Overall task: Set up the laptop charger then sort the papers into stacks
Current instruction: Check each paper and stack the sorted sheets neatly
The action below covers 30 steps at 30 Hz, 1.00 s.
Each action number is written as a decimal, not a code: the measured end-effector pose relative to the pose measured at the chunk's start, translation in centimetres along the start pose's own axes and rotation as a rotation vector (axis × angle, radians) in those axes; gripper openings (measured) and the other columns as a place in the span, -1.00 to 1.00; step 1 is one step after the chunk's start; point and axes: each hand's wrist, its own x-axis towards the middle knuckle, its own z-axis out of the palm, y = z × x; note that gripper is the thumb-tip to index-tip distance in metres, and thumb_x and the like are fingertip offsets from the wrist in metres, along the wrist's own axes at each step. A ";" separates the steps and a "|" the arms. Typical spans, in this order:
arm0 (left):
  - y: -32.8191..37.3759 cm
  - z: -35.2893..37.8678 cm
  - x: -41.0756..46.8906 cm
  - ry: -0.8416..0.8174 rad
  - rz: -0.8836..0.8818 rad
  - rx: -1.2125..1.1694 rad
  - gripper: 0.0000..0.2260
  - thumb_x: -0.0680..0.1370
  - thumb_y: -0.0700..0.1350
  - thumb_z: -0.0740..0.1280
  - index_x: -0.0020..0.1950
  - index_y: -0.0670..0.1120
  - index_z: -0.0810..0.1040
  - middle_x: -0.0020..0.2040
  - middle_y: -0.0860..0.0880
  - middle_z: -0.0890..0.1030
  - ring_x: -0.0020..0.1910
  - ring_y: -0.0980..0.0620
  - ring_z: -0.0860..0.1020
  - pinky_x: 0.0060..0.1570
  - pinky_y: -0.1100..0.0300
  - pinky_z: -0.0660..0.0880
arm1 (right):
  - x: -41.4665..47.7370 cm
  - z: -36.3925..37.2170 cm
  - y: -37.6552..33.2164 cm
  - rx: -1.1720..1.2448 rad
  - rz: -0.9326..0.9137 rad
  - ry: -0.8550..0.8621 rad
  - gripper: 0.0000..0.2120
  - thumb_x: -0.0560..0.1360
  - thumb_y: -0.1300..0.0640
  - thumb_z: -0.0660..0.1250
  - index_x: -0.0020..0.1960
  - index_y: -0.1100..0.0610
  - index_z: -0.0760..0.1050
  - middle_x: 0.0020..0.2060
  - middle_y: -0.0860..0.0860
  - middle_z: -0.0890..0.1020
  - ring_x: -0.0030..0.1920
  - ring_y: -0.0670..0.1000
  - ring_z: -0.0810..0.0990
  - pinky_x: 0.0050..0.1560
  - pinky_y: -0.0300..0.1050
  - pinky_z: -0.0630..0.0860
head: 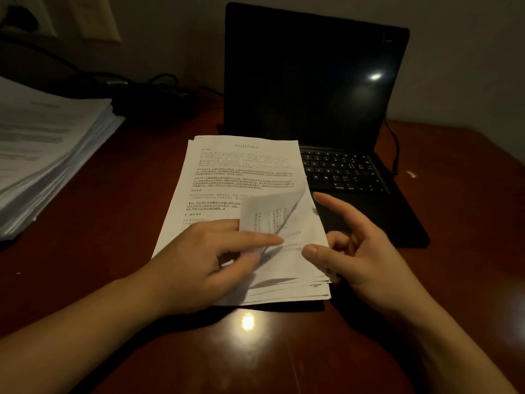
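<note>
well, dark red-brown glossy wooden worktop (113, 280) fills most of the view. black laptop (312, 81) stands open at the back right, screen dark w/ one light glare, keyboard facing the person. tall pile of white printed papers (42, 152) sits at the far left edge, well apart from the laptop, its sheets fanned unevenly.

small stack of white printed papers (227, 172) lies flat in the centre, just in front of the laptop; its top right corner overlaps the keyboard's left part.

left hand (204, 257) rests on the small stack's lower left, index finger straight across the page, against a curled-up white sheet (270, 211) that's raised off the stack. thumb is blurred, so can't tell if the fingers pinch that sheet or only prop it.

right hand (366, 251) is at the stack's right edge: thumb pressed on top, lower fingers curled at the edge, so it's grasping the stack; index finger sticks out straight over the laptop's palm rest.

thin black cable (395, 149) runs down the laptop's right side. more dark cords (159, 83) lie at the back left by the wall. tiny white scrap (410, 174) lies on the worktop right of the laptop.
</note>
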 end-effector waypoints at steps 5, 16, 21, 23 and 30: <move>-0.1 0.0 0.1 -0.015 -0.039 0.059 -0.49 0.41 0.38 0.34 0.34 0.31 0.51 0.09 0.21 0.62 0.11 0.22 0.55 0.00 0.26 0.55 | 0.1 0.6 0.5 -0.050 -0.014 0.067 -0.25 0.36 0.11 0.52 0.48 -0.15 0.32 -0.38 0.02 0.62 -0.33 -0.02 0.64 -0.32 -0.19 0.56; 0.0 -0.3 -0.1 0.036 -0.015 -0.075 -0.60 0.60 -0.08 0.26 0.40 0.26 0.49 0.10 0.32 0.54 0.11 0.33 0.50 -0.14 0.52 0.49 | -0.7 -0.2 -0.1 -0.022 0.020 -0.027 -0.22 0.32 0.17 0.51 0.40 -0.29 0.28 -0.25 0.11 0.67 -0.26 0.06 0.68 -0.28 -0.17 0.58; -0.2 -0.2 -0.2 0.006 0.014 0.004 -0.48 0.40 0.36 0.38 0.32 0.22 0.57 0.18 0.40 0.51 0.25 0.38 0.45 0.10 0.48 0.47 | -0.1 0.3 0.5 -0.045 -0.003 0.023 -0.21 0.31 0.11 0.54 0.44 -0.22 0.30 -0.37 0.02 0.60 -0.31 0.02 0.62 -0.28 -0.21 0.56; 0.1 -0.3 0.0 0.029 -0.009 -0.016 -0.52 0.46 0.33 0.34 0.31 0.18 0.59 0.16 0.34 0.56 0.20 0.33 0.51 0.06 0.39 0.54 | -0.1 0.3 0.6 -0.049 0.002 0.029 -0.23 0.31 0.07 0.53 0.43 -0.24 0.30 -0.33 0.06 0.63 -0.25 0.10 0.66 -0.25 -0.14 0.60; 0.4 -0.4 0.0 0.114 0.007 -0.033 -0.42 0.62 -0.20 0.21 0.51 0.34 0.26 0.08 0.29 0.50 -0.08 0.26 0.52 -0.27 0.52 0.40 | -0.6 -0.7 0.3 -0.041 0.021 -0.057 -0.23 0.33 0.11 0.52 0.40 -0.33 0.28 -0.19 0.12 0.69 -0.15 0.15 0.69 -0.21 -0.03 0.59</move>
